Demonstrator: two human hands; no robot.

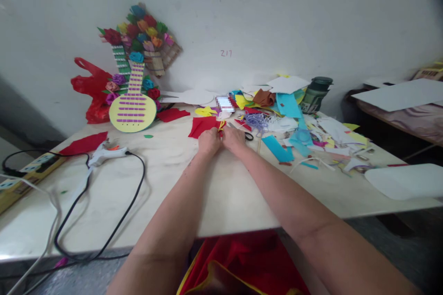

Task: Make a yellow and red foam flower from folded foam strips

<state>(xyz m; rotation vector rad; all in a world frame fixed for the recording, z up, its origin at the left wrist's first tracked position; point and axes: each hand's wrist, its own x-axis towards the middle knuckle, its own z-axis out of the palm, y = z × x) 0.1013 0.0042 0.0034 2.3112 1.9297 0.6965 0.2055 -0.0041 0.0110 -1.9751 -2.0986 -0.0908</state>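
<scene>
My left hand [209,142] and my right hand [233,139] meet over the middle of the table, fingers closed together. Between the fingertips stands a small piece with thin yellow strips [221,124]; a bit of red shows at its base. Its lower part is hidden by my fingers. Just behind my left hand lies a flat sheet of red crepe paper [200,125]. Scissors with a black handle [248,136] lie beside my right hand, partly covered by it.
At left, a glue gun [107,152] with a looping black cord lies near a power strip [31,175]. A paper lute [133,113] with paper flowers leans on the wall. Paper scraps [284,145], yarn [258,121] and a dark green bottle [316,94] crowd the right.
</scene>
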